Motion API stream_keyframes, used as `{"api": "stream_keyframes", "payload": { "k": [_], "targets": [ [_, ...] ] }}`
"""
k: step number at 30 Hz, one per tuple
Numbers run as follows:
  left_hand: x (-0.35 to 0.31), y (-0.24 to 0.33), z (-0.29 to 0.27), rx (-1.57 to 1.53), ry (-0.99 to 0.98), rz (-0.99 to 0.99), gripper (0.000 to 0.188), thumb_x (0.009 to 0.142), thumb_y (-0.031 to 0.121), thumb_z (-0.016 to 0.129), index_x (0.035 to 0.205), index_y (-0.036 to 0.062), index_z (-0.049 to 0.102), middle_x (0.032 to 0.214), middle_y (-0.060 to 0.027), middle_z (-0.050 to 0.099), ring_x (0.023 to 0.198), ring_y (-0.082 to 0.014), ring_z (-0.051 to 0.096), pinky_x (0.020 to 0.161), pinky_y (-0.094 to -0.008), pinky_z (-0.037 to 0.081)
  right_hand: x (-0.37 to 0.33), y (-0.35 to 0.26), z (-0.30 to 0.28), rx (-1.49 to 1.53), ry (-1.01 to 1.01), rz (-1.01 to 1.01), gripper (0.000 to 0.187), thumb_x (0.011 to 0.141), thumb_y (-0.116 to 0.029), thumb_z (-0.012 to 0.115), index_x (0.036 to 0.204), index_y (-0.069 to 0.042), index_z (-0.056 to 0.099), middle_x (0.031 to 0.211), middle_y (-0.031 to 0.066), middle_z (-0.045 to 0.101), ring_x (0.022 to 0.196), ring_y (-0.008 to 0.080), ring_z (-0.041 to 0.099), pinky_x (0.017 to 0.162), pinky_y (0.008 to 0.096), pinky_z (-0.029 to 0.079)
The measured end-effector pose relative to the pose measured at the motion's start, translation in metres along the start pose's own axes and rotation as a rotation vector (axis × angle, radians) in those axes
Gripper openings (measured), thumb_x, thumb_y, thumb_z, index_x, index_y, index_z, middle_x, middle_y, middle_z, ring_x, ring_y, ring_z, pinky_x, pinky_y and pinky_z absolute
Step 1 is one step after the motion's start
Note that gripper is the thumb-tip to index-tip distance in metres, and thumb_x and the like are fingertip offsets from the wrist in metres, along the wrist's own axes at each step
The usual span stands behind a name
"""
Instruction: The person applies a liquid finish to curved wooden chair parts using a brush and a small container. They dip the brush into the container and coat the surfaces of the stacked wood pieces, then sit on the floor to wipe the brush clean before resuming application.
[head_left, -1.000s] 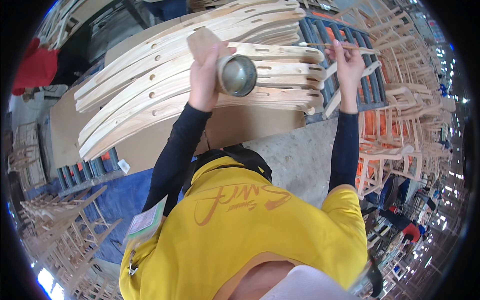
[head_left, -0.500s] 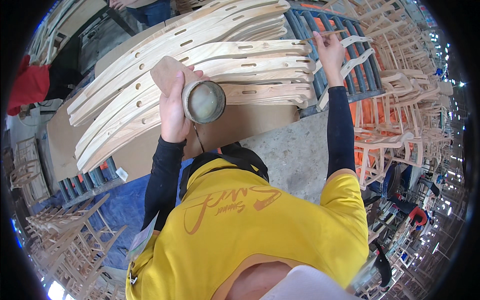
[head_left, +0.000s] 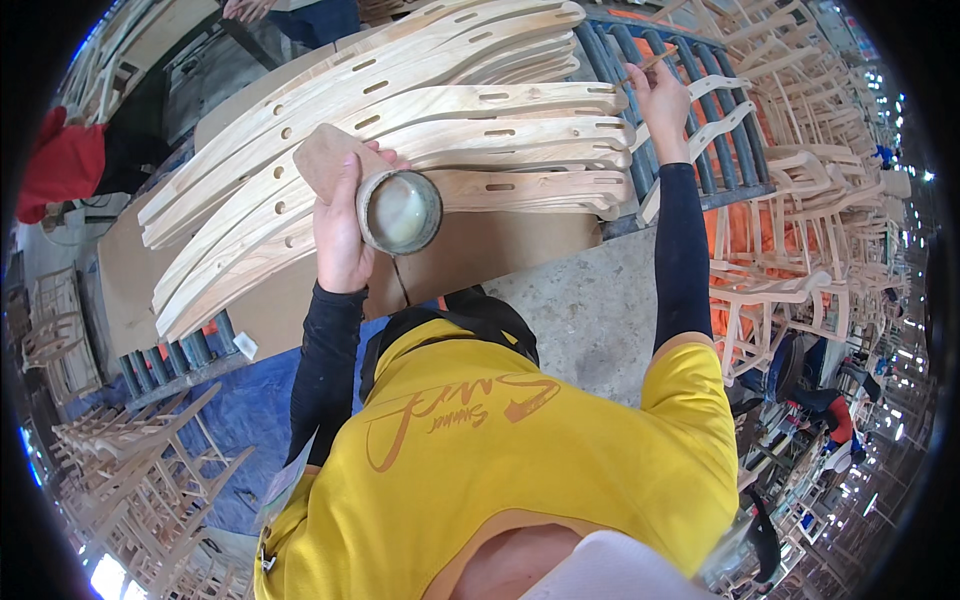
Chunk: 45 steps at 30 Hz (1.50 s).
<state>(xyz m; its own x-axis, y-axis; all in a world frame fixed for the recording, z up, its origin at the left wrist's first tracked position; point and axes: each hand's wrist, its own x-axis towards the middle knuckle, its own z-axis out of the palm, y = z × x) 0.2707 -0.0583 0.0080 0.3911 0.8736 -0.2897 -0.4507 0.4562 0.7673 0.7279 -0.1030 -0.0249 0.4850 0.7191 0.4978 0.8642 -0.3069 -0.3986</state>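
Note:
My left hand (head_left: pixel 342 240) is wrapped round a small round pot (head_left: pixel 437 212) with a crusted rim and milky liquid in it. A flat brown piece (head_left: pixel 322 165), like sandpaper or card, is held in the same hand. Between the fingertips of my right hand (head_left: pixel 662 108) is a thin brown stick (head_left: pixel 652 61); its tip is too small to make out. This hand is over the roller conveyor, just past the right ends of the curved pale wooden parts (head_left: pixel 440 100). These parts lie side by side, with slots and round holes in their upper faces.
Brown cardboard (head_left: pixel 500 238) lies under the wooden parts, on the roller conveyor (head_left: pixel 700 130). Stacked wooden chair frames (head_left: pixel 790 290) crowd the right side, with more frames (head_left: pixel 140 470) at lower left. A person in red (head_left: pixel 65 165) is at far left; another person's hand (head_left: pixel 245 8) shows at the top.
The pot has moved slightly left and tilted, so more of the milky liquid shows. In my right hand the stick has turned to a steeper slant.

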Motion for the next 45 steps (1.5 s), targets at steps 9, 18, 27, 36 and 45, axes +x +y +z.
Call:
{"api": "stream_keyframes", "payload": {
  "k": [9, 18, 27, 36, 45],
  "targets": [
    [0.0, -0.001, -0.003, -0.016, 0.011, 0.01, 0.038, 0.106, 0.026, 0.05, 0.125, -0.0063, 0.052, 0.112, -0.02, 0.067, 0.104, -0.0303, 0.068, 0.093, -0.041, 0.056, -0.001, -0.01, -0.001, 0.214, -0.071, -0.03, 0.027, 0.089, -0.035, 0.074, 0.094, -0.008, 0.072, 0.076, 0.0092, 0.073, 0.069, 0.0243, 0.072, 0.064, 0.0346, 0.054],
    [-0.003, 0.003, -0.003, -0.02, 0.038, 0.001, 0.039, 0.105, 0.026, 0.051, 0.127, -0.0064, 0.05, 0.113, -0.0205, 0.067, 0.104, -0.031, 0.068, 0.093, -0.0415, 0.057, 0.0, -0.02, -0.006, 0.321, -0.173, -0.026, 0.025, 0.09, -0.035, 0.071, 0.093, -0.01, 0.073, 0.076, 0.0061, 0.074, 0.07, 0.022, 0.073, 0.064, 0.0352, 0.054],
    [-0.005, 0.004, -0.009, -0.005, 0.054, 0.021, 0.039, 0.106, 0.027, 0.05, 0.127, -0.0062, 0.05, 0.112, -0.0203, 0.067, 0.104, -0.0304, 0.068, 0.093, -0.041, 0.057, 0.004, -0.022, -0.019, -0.13, -0.141, -0.104, 0.022, 0.091, -0.026, 0.074, 0.097, -0.005, 0.071, 0.079, 0.0057, 0.075, 0.074, 0.0122, 0.074, 0.067, 0.0262, 0.054],
    [-0.006, 0.008, -0.013, -0.007, 0.045, 0.034, 0.041, 0.106, 0.028, 0.05, 0.128, -0.0064, 0.05, 0.113, -0.0208, 0.067, 0.104, -0.0299, 0.068, 0.092, -0.0407, 0.057, 0.007, -0.006, -0.018, -0.049, -0.119, -0.047, 0.027, 0.09, -0.034, 0.073, 0.096, -0.008, 0.072, 0.076, 0.0084, 0.074, 0.072, 0.0224, 0.073, 0.065, 0.0315, 0.054],
    [-0.007, 0.006, -0.015, -0.005, 0.021, 0.025, 0.04, 0.106, 0.028, 0.05, 0.128, -0.0058, 0.05, 0.114, -0.0214, 0.067, 0.105, -0.0298, 0.068, 0.092, -0.0408, 0.057, 0.004, -0.011, -0.005, 0.217, -0.133, 0.034, 0.026, 0.09, -0.034, 0.072, 0.095, -0.009, 0.072, 0.077, 0.0092, 0.074, 0.071, 0.0252, 0.073, 0.065, 0.0351, 0.054]
  ]
}}
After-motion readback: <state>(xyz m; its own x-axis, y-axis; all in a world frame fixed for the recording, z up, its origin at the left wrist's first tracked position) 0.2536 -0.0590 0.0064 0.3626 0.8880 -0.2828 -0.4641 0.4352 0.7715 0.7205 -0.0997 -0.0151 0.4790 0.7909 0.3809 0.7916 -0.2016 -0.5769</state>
